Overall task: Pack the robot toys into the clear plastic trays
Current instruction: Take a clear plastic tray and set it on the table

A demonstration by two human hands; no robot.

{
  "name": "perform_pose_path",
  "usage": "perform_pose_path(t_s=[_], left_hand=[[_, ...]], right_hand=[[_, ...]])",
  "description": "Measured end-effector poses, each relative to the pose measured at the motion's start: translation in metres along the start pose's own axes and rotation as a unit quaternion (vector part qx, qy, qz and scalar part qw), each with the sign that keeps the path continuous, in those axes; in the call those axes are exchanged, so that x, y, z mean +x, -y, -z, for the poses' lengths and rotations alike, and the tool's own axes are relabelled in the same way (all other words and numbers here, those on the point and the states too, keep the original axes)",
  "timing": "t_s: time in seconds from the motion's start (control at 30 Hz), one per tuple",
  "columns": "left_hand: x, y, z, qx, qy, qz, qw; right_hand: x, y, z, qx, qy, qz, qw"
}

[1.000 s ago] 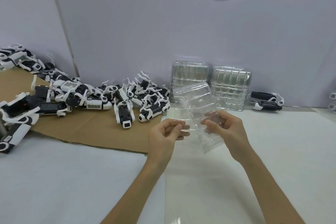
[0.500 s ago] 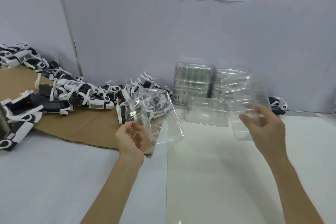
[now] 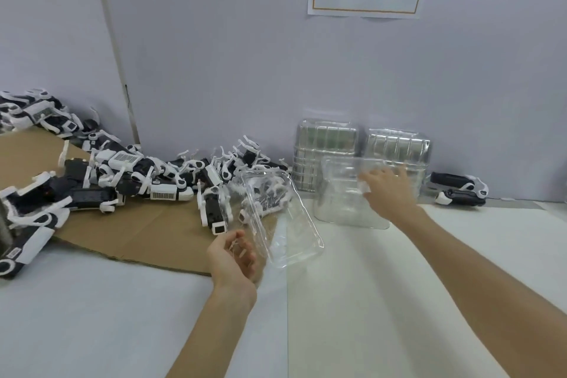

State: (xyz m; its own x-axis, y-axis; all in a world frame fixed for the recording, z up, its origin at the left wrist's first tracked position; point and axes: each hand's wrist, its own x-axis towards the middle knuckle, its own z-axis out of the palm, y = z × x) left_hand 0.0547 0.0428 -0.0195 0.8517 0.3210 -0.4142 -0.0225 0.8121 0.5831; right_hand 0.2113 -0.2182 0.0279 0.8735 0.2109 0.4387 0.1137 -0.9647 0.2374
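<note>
My left hand (image 3: 233, 258) grips an empty tray (image 3: 285, 224) by its near edge and holds it tilted over the cardboard (image 3: 147, 224) edge. My right hand (image 3: 388, 192), well apart, touches a second tray (image 3: 343, 202), also empty, on the table (image 3: 399, 285); I cannot tell its grip. Toys (image 3: 138, 175) lie piled on the cardboard at left. Stacks (image 3: 325, 153) stand against the wall.

Single head-worn wide-angle view, facing forward and slightly down, close over white tabletop (image 3: 399, 301), back wall (image 3: 230, 55) near, no second view
</note>
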Motion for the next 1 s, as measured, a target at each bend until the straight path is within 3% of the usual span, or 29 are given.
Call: perform_pose_path(t_s=[0.1,0.17,0.23,0.27,0.3,0.37,0.4,0.43,0.53,0.6,0.73,0.87,1.0], left_hand=[[0.001,0.001,-0.002,0.004,0.012,0.008,1.000],[0.002,0.000,-0.002,-0.001,0.020,0.011,1.000],[0.002,0.000,-0.002,-0.007,0.033,0.013,0.999],[0.002,0.001,-0.002,-0.008,0.041,0.012,0.999],[0.002,0.002,-0.002,-0.008,0.050,0.011,0.999],[0.002,0.004,-0.002,-0.014,0.068,0.009,0.998],[0.003,0.005,-0.002,-0.019,0.075,0.007,0.997],[0.003,0.006,-0.002,-0.025,0.082,0.006,0.996],[0.002,0.009,-0.001,-0.031,0.100,-0.002,0.995],[0.001,0.012,-0.001,-0.020,0.107,-0.008,0.994],[0.001,0.018,-0.005,0.038,0.123,-0.021,0.991],[0.006,0.024,-0.006,0.108,0.118,-0.031,0.987],[0.009,0.020,-0.002,0.149,0.143,0.048,0.977]], right_hand=[[0.007,0.002,-0.018,-0.025,0.064,-0.051,0.996],[0.004,0.012,-0.016,0.013,0.032,-0.060,0.998],[-0.005,0.027,-0.004,0.129,-0.030,-0.053,0.990],[-0.012,0.035,0.006,0.249,-0.051,-0.061,0.965],[-0.023,0.044,0.018,0.392,-0.053,-0.079,0.915],[-0.052,0.062,0.039,0.619,-0.017,-0.103,0.779],[-0.068,0.070,0.047,0.676,0.008,-0.105,0.729],[-0.083,0.077,0.050,0.702,0.039,-0.099,0.704],[-0.121,0.092,0.045,0.699,0.130,-0.061,0.701],[-0.130,0.096,0.033,0.702,0.108,-0.074,0.700],[-0.135,0.085,0.032,0.735,0.036,-0.146,0.662],[-0.139,0.068,0.035,0.749,0.058,-0.137,0.646],[-0.138,0.067,0.039,0.787,0.016,-0.190,0.587]])
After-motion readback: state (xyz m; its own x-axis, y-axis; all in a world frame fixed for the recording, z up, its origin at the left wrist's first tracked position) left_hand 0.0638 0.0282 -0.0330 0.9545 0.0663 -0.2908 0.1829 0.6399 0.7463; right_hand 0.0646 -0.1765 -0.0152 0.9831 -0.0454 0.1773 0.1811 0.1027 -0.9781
